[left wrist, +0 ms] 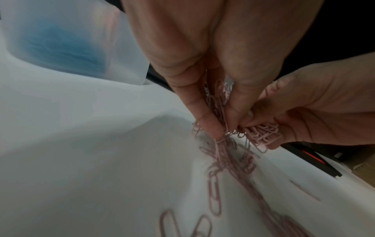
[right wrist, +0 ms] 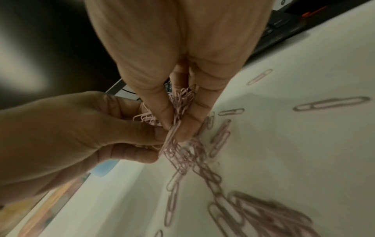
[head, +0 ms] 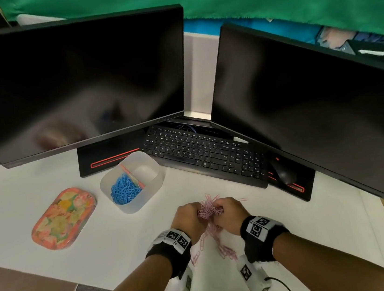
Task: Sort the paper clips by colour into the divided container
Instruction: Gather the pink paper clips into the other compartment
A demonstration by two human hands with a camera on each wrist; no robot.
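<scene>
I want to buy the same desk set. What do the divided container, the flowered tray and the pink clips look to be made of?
Divided container: frosted, translucent plastic, probably; the blue clips show as a blur through its wall. Flowered tray: glossy printed surface with highlights, perhaps tin or melamine; I cannot tell which. Pink clips: thin bent wire with a matte pastel coating, likely vinyl or paint.

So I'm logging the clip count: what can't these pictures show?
- Pink clips inside both fists: head view, fingers cover them.
- Blue clips: tangled heap, uncountable; left wrist view shows only blur through the container wall.
- Foreground clips: wrist views, blurred, cut by edges.
</scene>
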